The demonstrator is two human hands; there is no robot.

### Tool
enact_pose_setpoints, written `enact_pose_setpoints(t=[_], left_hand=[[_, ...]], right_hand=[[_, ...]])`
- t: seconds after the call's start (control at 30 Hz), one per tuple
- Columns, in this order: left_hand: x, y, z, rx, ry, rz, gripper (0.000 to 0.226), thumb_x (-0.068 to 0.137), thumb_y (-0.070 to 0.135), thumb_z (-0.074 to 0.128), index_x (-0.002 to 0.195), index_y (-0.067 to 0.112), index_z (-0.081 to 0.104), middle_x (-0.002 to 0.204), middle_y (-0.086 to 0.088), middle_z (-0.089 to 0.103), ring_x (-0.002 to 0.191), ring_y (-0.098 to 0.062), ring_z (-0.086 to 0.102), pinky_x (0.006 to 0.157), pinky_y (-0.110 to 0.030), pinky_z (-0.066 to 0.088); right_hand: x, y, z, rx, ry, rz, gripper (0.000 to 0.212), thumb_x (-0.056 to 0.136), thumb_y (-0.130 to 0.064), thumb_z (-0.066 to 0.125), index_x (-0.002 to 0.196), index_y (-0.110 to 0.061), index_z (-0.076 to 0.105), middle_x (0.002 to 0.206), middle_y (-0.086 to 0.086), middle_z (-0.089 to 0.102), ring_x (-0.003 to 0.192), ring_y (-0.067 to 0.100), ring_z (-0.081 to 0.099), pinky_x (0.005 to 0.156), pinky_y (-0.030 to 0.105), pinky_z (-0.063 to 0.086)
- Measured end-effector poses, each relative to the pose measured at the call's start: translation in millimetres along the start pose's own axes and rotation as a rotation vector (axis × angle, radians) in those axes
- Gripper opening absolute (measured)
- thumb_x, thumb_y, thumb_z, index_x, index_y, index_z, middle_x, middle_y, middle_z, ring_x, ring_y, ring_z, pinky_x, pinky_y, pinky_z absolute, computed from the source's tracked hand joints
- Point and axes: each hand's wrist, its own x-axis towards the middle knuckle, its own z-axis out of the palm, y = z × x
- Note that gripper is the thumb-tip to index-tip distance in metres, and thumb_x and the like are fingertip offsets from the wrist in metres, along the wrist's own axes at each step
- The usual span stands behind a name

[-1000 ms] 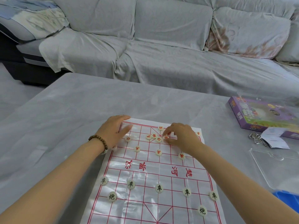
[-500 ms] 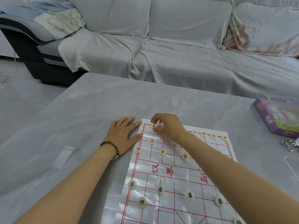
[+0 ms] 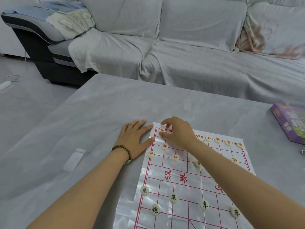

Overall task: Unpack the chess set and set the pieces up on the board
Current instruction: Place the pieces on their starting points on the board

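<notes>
While left hand [image 3: 134, 140] lies flat, steadying board [image 3: 189, 195] edge, right hand [image 3: 179, 133] pinches piece [image 3: 162, 130] onto board's far-left corner.

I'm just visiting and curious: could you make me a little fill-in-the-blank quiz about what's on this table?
1. The left hand lies flat on the table, with a beaded ____ on its wrist.
2. The board has grid lines printed in ____.
3. The pieces nearest the person bear characters in ____.
4. The box at the right is ____.
Missing words: bracelet; red; black; purple.
</notes>
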Motion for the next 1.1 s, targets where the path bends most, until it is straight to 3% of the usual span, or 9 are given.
enact_pose_setpoints(t=[0.13,0.3,0.4,0.53,0.93,1.1], left_hand=[[-0.1,0.9,-0.8,0.001,-0.003,-0.008,0.071,0.077,0.070,0.016,0.143,0.043,0.020,0.154,0.012,0.013,0.142,-0.013,0.007,0.116,-0.036,0.000],[-0.1,0.9,-0.6,0.005,0.008,-0.006,0.069,0.080,0.071,0.019,0.143,0.042,0.021,0.154,0.011,0.014,0.142,-0.013,0.008,0.116,-0.036,0.000],[-0.6,0.7,-0.5,0.000,0.012,-0.005,0.071,0.077,0.070,0.016,0.143,0.042,0.021,0.154,0.011,0.014,0.142,-0.013,0.008,0.116,-0.037,0.000],[-0.3,-0.4,0.8,-0.003,0.017,0.000,0.065,0.083,0.069,0.021,0.142,0.042,0.022,0.154,0.011,0.014,0.142,-0.013,0.007,0.117,-0.037,0.000],[-0.4,0.6,0.8,0.005,0.015,-0.004,0.062,0.087,0.067,0.025,0.143,0.041,0.021,0.154,0.012,0.012,0.142,-0.013,0.005,0.116,-0.036,-0.002],[-2.2,2.4,-2.4,-0.006,-0.022,0.002,0.074,0.077,0.069,0.015,0.145,0.038,0.015,0.155,0.010,0.012,0.143,-0.014,0.005,0.117,-0.038,0.001]], right_hand=[[2.5,-2.5,3.4,-0.003,0.033,0.056,0.031,0.083,-0.045,0.064,0.104,-0.023,0.064,0.102,-0.004,0.060,0.090,0.013,0.054,0.088,0.033,0.046],[4.9,-4.2,2.6,0.130,0.014,0.055,0.029,0.085,-0.036,0.065,0.112,-0.027,0.064,0.106,-0.005,0.060,0.095,0.012,0.054,0.090,0.031,0.046],[3.6,-3.3,2.9,0.118,0.044,0.092,0.031,0.080,-0.042,0.069,0.104,-0.022,0.065,0.099,-0.008,0.054,0.088,0.009,0.049,0.082,0.027,0.046],[6.1,-5.2,5.3,0.144,0.074,0.093,0.023,0.081,-0.037,0.070,0.097,-0.021,0.069,0.101,-0.003,0.060,0.084,0.009,0.050,0.073,0.024,0.041],[10.4,-4.2,9.4,0.178,0.089,0.080,0.026,0.080,-0.039,0.069,0.101,-0.024,0.068,0.099,-0.005,0.059,0.083,0.009,0.051,0.078,0.026,0.046],[-4.5,16.0,-29.6,0.264,0.224,0.056,0.017,0.083,-0.036,0.066,0.096,-0.025,0.066,0.095,-0.009,0.061,0.074,0.006,0.053,0.071,0.020,0.046]])
